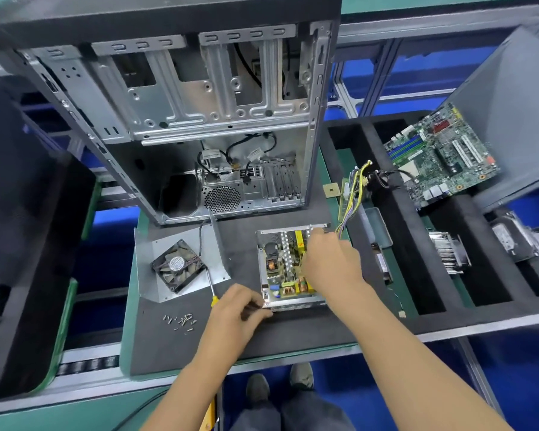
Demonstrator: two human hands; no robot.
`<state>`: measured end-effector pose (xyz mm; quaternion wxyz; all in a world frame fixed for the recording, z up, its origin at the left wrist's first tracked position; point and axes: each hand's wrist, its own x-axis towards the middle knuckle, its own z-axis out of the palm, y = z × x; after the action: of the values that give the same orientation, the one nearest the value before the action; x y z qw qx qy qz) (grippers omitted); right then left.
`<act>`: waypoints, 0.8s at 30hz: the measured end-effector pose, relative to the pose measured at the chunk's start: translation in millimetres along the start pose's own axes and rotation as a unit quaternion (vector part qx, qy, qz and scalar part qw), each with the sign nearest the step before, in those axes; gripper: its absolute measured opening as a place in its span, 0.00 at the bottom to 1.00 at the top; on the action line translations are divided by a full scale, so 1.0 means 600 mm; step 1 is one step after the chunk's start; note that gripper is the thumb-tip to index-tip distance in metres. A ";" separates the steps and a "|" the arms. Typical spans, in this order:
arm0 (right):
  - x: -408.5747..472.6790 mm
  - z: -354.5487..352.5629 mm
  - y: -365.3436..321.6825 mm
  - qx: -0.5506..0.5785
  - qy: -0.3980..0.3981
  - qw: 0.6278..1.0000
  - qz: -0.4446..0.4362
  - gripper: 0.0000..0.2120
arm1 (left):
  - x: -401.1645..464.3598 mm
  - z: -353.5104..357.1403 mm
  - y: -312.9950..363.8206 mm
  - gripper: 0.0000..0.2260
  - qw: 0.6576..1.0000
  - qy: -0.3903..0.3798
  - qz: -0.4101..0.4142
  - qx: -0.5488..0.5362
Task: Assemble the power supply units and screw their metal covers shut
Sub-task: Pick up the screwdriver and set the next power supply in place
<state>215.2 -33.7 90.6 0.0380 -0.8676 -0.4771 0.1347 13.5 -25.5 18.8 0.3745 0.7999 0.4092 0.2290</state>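
An open power supply unit lies on the dark mat with its circuit board showing. My left hand pinches the unit's near left corner. My right hand covers the unit's right half, with fingers curled down at the far right corner where the wire bundle leaves. The metal cover with a black fan lies flat to the left, apart from the unit. A yellow-handled screwdriver lies between cover and unit. Several loose screws sit on the mat near the front.
An empty computer case stands open right behind the unit. To the right, foam trays hold a motherboard, a heatsink and other parts. A small chip lies beside the case. The bench edge runs just below my forearms.
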 end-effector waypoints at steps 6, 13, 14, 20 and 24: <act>0.002 0.063 -0.010 -0.015 0.001 1.000 0.023 0.15 | 0.003 0.000 -0.005 0.09 1.000 -0.026 -0.006 0.007; 0.018 0.060 -0.021 0.004 -0.037 0.999 -0.036 0.10 | 0.004 -0.001 -0.012 0.10 0.999 -0.048 -0.020 -0.015; 0.024 0.044 -0.014 0.031 -0.062 0.997 -0.037 0.13 | 0.003 -0.002 -0.013 0.10 0.998 -0.049 -0.023 -0.018; 0.052 -0.041 0.141 0.137 -0.154 0.972 0.117 0.22 | 0.007 -0.011 -0.002 0.15 0.996 -0.056 -0.040 -0.057; 0.058 -0.015 0.166 0.228 -0.315 0.915 0.103 0.18 | 0.029 -0.005 0.022 0.28 0.998 -0.058 -0.011 -0.028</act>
<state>316.6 -57.8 73.1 0.0684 -0.7921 -0.3290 0.5096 27.6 -14.9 32.4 0.4222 0.7966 0.3890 0.1895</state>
